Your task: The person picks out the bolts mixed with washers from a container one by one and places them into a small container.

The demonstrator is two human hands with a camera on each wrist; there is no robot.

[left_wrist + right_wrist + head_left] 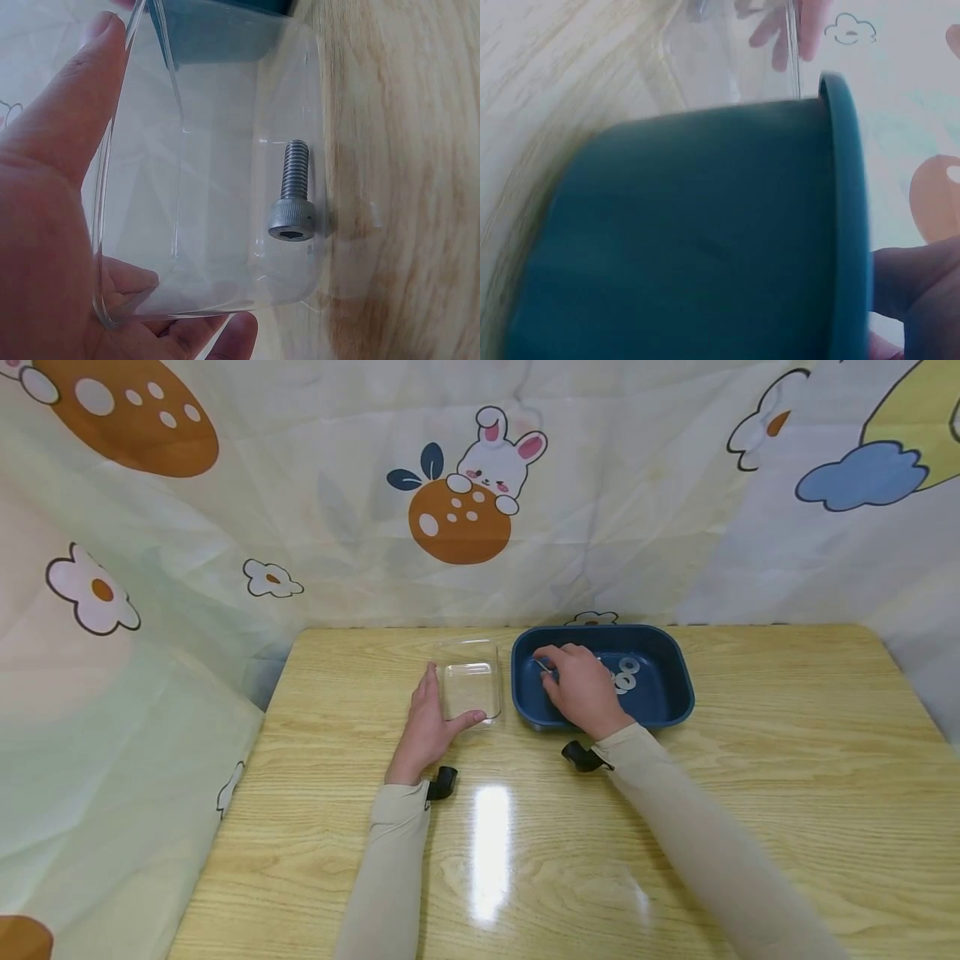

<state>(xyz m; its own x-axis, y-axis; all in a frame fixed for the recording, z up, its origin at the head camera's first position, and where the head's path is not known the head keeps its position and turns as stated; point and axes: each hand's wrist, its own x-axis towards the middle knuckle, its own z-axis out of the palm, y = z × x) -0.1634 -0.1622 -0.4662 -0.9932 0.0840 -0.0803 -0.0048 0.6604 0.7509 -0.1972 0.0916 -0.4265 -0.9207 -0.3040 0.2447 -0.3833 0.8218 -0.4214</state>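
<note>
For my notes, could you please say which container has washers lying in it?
The blue bin: pale washers lie on its floor, whereas the clear box shows none.

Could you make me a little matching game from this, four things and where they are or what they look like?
Things:
1. Left hand
2. Tub
3. Flat rings
4. Screw

Descriptions:
A. Lying in the tub
B. Gray, with a threaded shaft
C. Holding the clear box
D. Dark blue

Right pairs: 1-C, 2-D, 3-A, 4-B
</note>
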